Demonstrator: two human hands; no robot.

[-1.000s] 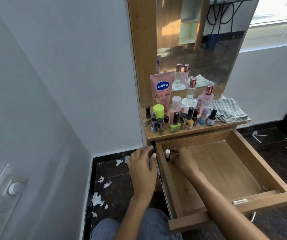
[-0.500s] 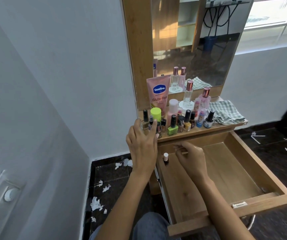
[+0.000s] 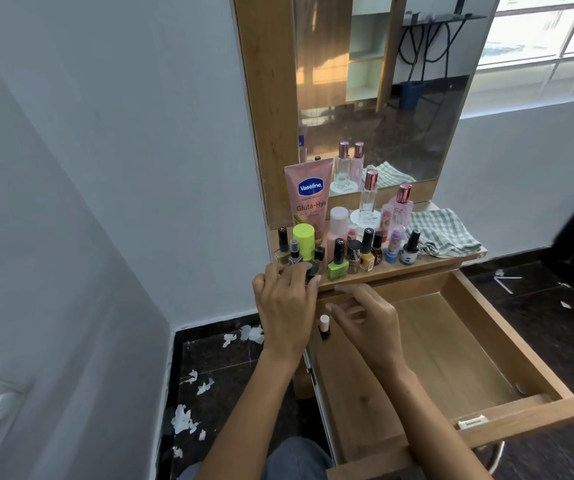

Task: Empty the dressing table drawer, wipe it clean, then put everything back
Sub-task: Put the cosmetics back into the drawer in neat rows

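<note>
The wooden drawer is pulled out. It holds only a small white-capped bottle, upright in its back-left corner. My right hand hovers just right of that bottle, fingers spread and holding nothing. My left hand reaches up to the front-left edge of the table top. Its fingers curl around a small black-capped bottle standing there. Several nail polish bottles, a lime-capped stick and a pink Vaseline tube crowd the top.
A checked cloth lies folded at the right end of the table top, under the mirror. White paper scraps litter the dark floor to the left. A grey wall stands close on the left.
My left hand rose from beside the drawer to the table top and closed around the black-capped bottle. My right hand lifted off the white-capped bottle and opened.
</note>
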